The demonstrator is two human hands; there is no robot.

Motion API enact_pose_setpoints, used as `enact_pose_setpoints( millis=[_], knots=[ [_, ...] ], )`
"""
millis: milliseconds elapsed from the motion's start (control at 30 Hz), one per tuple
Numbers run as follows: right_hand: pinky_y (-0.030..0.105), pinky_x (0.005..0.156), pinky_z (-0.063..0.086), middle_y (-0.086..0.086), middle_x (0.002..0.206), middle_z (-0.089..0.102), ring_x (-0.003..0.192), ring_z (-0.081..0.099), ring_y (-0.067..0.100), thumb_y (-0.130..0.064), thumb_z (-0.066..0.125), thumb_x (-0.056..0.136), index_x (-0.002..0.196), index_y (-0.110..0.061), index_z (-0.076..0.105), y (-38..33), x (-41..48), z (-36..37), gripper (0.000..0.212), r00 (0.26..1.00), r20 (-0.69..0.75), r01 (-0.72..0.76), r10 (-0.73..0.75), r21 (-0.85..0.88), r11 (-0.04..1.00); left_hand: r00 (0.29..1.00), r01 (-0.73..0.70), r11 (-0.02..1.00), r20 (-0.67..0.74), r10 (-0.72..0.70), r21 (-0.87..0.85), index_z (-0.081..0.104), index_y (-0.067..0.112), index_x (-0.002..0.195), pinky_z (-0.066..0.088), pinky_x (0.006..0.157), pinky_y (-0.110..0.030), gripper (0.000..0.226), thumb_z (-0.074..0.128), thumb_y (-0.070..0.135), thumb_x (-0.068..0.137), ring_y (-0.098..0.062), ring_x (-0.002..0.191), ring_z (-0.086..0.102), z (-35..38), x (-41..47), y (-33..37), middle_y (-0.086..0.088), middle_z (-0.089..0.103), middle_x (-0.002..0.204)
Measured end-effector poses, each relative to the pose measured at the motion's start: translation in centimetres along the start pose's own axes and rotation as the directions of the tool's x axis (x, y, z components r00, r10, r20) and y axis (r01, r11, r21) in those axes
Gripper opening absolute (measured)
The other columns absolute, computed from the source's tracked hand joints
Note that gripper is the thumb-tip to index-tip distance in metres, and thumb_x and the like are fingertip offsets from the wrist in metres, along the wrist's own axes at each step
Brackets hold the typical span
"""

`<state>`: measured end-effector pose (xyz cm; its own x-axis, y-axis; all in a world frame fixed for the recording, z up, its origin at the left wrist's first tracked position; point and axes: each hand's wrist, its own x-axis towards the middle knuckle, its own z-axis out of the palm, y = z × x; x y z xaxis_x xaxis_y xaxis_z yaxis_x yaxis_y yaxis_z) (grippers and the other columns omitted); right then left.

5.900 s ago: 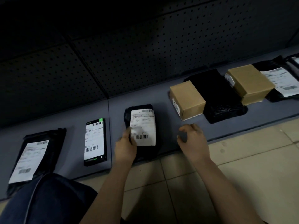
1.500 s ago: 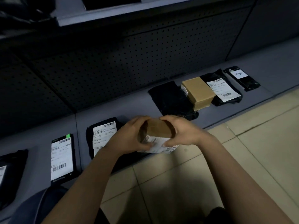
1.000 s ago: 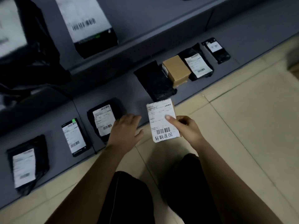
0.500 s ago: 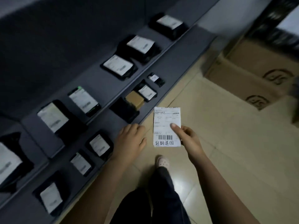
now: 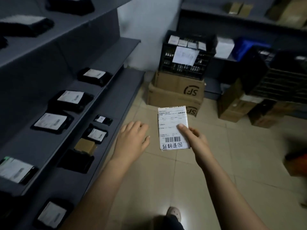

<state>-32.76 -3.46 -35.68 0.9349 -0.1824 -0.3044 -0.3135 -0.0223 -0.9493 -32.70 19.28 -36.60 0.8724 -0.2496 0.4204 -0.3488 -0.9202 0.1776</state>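
My right grip [image 5: 195,140] pinches the labelled parcel [image 5: 171,125], thumb on the label, above the floor [image 5: 224,171]. The parcel's long axis points away from me. My left grip [image 5: 132,140] is spread and empty, just beside the parcel's left edge, not touching.

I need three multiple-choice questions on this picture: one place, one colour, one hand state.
1. Where does the black crate stand?
A. on the floor
B. on the cardboard boxes
C. on a shelf
2. What colour is the label on the held parcel?
A. yellow
B. green
C. white
3. How is the left hand?
A. open, empty
B. gripping a parcel
C. pressing the label
Answers: 1 B, the boxes lie directly under it; 2 C, white paper with a black barcode; 3 A, it holds nothing.
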Motion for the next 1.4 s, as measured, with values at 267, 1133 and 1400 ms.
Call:
enact_pose_setpoints(
  millis=[267,1133,1400],
  knots=[
    [0.024,0.076,0.052,-0.001,0.1,0.075,0.09,0.072,0.011,-0.053,0.079,0.072,0.116,-0.012,0.064,-3.7,9.8,-9.0,0.062,0.997,-0.074,0.044,-0.037,0.106,0.993,0.998,-0.062,0.998,-0.004,0.062,0.011,0.064,0.014,0.094,0.048,0.073,-0.038,0.026,0.076,0.023,0.073,-0.027,0.084,0.058,5.0,12.8,7.2,-0.002,0.059,0.088],
    [0.03,0.078,0.057,0.003,0.104,0.074,0.089,0.073,0.014,-0.05,0.085,0.066,0.119,-0.01,0.06,-17.5,52.4,-14.6,0.071,0.952,-0.304,0.035,0.04,0.236,0.971,0.983,-0.185,0.974,-0.037,0.182,-0.129,0.066,0.012,0.103,0.048,0.078,-0.04,0.027,0.074,0.02,0.078,-0.026,0.089,0.059,24.2,58.3,3.2,-0.003,0.063,0.095],
    [0.038,0.09,0.056,0.002,0.105,0.074,0.093,0.072,0.015,-0.055,0.084,0.062,0.115,-0.015,0.062,-22.0,65.6,-15.1,0.07,0.955,-0.297,0.043,0.026,0.222,0.974,0.985,-0.17,0.974,-0.016,0.169,-0.147,0.066,0.013,0.105,0.047,0.08,-0.038,0.028,0.073,0.018,0.078,-0.024,0.089,0.059,29.8,70.6,0.7,-0.002,0.063,0.096]
  ],
)
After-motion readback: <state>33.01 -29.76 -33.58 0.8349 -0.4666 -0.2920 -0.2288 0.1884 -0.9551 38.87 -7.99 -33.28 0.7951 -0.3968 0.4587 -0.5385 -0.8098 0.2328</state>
